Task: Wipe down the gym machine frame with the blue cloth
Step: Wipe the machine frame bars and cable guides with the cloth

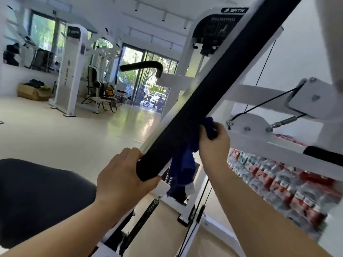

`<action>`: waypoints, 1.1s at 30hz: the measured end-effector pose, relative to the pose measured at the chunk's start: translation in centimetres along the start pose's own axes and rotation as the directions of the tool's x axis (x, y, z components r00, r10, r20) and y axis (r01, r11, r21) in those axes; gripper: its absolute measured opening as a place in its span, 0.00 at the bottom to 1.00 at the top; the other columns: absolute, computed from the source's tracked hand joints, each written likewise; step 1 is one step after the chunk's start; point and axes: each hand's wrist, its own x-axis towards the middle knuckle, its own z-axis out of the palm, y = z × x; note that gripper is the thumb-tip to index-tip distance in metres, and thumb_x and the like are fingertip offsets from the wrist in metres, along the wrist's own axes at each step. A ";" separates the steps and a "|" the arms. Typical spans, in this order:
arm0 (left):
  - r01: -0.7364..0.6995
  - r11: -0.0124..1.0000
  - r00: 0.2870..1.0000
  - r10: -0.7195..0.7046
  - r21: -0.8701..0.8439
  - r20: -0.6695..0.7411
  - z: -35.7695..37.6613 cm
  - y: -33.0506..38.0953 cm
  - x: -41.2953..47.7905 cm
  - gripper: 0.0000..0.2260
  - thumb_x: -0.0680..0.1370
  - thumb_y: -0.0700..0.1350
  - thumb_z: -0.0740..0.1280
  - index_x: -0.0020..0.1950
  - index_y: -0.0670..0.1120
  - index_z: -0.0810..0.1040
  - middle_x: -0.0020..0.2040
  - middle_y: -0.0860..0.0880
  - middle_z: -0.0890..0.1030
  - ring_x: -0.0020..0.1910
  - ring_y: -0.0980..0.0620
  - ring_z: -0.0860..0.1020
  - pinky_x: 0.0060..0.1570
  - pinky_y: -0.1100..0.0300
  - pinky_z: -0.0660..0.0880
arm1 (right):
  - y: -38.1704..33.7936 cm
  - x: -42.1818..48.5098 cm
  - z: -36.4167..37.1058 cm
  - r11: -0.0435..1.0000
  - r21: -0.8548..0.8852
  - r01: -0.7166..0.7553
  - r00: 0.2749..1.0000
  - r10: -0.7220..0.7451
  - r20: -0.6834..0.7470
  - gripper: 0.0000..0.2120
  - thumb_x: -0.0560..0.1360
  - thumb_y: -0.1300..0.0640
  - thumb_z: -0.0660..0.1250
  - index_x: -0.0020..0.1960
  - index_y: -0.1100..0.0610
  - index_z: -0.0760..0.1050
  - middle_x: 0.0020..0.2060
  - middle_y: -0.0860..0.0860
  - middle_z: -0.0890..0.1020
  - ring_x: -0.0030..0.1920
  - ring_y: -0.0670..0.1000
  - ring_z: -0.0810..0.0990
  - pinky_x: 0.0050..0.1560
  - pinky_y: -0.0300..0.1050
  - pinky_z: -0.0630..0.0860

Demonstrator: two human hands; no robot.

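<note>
Holding the near end of the black padded bar point(213, 86), the left grip point(120, 175) is clenched round it, and I think it steadies the bar. Just to the right, the blue cloth point(183, 167) hangs down loose beside the bar's end. Its upper part is bunched in the right grip point(213, 143), which grasps it and presses it to the right side of the bar, a little farther up than the left grip. So the cloth is partly inside this grip and partly below it, between the two forearms.

I judge the wiping to be somewhere in the middle. The cloth works low on the bar, while the long far stretch of the bar and the white frame point(259, 91) behind it, with its pulley plate point(248, 125), seem not yet reached. Which parts are already clean I cannot tell.
</note>
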 end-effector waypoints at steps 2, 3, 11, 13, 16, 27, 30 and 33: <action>-0.005 1.000 1.000 0.005 -0.005 -0.007 0.1 0.0 0.0 0.24 0.65 0.69 0.72 0.52 0.61 0.68 0.46 0.60 0.73 0.46 0.56 0.75 0.39 0.54 0.77 | 1.0 -0.8 0.5 0.996 -0.087 0.013 0.996 -0.006 0.086 0.01 0.80 0.52 0.69 0.50 0.46 0.77 0.44 0.44 0.82 0.42 0.39 0.81 0.40 0.28 0.73; -0.005 1.000 1.000 0.005 -0.008 -0.011 0.1 0.0 -0.1 0.23 0.64 0.69 0.72 0.51 0.61 0.68 0.46 0.60 0.73 0.46 0.57 0.75 0.38 0.54 0.78 | 1.6 -1.4 0.8 0.990 -0.138 0.025 0.990 -0.005 0.143 0.02 0.80 0.51 0.69 0.52 0.47 0.78 0.46 0.45 0.82 0.43 0.40 0.81 0.42 0.29 0.74; -0.005 1.000 0.998 0.005 -0.005 -0.065 0.3 0.1 -0.3 0.24 0.65 0.66 0.75 0.54 0.59 0.71 0.47 0.60 0.74 0.47 0.55 0.75 0.38 0.54 0.77 | 1.8 3.2 -6.1 0.965 -0.262 -0.004 0.994 -0.025 -0.108 0.04 0.81 0.55 0.66 0.55 0.50 0.74 0.47 0.47 0.81 0.46 0.48 0.80 0.46 0.39 0.76; 0.000 1.000 0.998 0.000 0.000 -0.071 0.5 0.2 -0.4 0.24 0.66 0.65 0.75 0.55 0.58 0.72 0.47 0.59 0.74 0.47 0.53 0.76 0.37 0.54 0.77 | 2.7 4.4 -8.9 0.962 -0.244 -0.123 0.968 0.062 -0.243 0.09 0.81 0.56 0.65 0.61 0.55 0.74 0.50 0.50 0.80 0.48 0.51 0.79 0.50 0.42 0.75; 0.018 1.000 0.996 -0.018 -0.008 -0.090 0.7 0.2 -0.6 0.24 0.65 0.64 0.76 0.56 0.58 0.73 0.47 0.59 0.74 0.47 0.52 0.75 0.37 0.54 0.76 | 3.0 4.5 -9.8 0.931 -0.330 -0.159 0.955 0.060 -0.290 0.10 0.82 0.58 0.63 0.61 0.60 0.73 0.49 0.51 0.77 0.45 0.51 0.76 0.44 0.33 0.67; 0.018 0.999 0.997 -0.021 -0.039 -0.070 0.8 0.0 -0.7 0.25 0.66 0.66 0.74 0.57 0.59 0.70 0.48 0.59 0.72 0.48 0.53 0.74 0.41 0.52 0.78 | 3.0 2.6 -7.3 0.911 -0.407 -0.065 0.989 0.004 -0.150 0.07 0.82 0.59 0.64 0.59 0.55 0.70 0.55 0.53 0.77 0.48 0.50 0.79 0.51 0.39 0.79; 0.054 0.994 0.995 -0.061 -0.099 -0.076 0.8 0.2 -1.1 0.25 0.66 0.66 0.74 0.58 0.61 0.71 0.50 0.60 0.72 0.50 0.54 0.74 0.44 0.52 0.78 | 3.3 2.3 -6.6 0.888 -0.452 -0.084 0.991 0.026 -0.133 0.09 0.81 0.55 0.64 0.61 0.55 0.71 0.55 0.56 0.77 0.48 0.55 0.81 0.53 0.57 0.82; 0.087 0.984 0.993 -0.098 -0.155 -0.060 1.0 0.2 -1.3 0.25 0.65 0.67 0.74 0.58 0.64 0.70 0.51 0.61 0.72 0.52 0.55 0.73 0.45 0.52 0.78 | 2.6 0.5 -3.0 0.850 -0.492 0.188 0.976 -0.108 0.186 0.08 0.81 0.51 0.63 0.58 0.50 0.75 0.53 0.52 0.79 0.45 0.48 0.80 0.47 0.45 0.79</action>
